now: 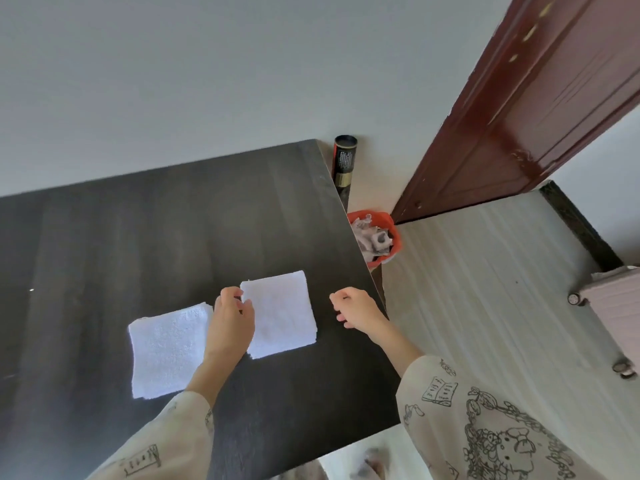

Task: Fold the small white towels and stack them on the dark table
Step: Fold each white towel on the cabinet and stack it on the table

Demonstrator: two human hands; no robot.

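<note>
Two folded white towels lie side by side on the dark table (pixel 138 237). The right towel (pixel 284 313) is a neat square near the table's right edge. The left towel (pixel 166 351) lies lower and a little tilted. My left hand (pixel 232 323) sits between them and pinches the far left corner of the right towel. To the right of that towel, my right hand (pixel 356 310) hovers over the table's edge with its fingers loosely curled, holding nothing.
Past the table's right edge stands an orange bin (pixel 388 237) full of crumpled paper, and behind it a black tube (pixel 344 161) leans at the wall. A dark red door (pixel 519 116) stands open at the right. Pale floor lies to the right.
</note>
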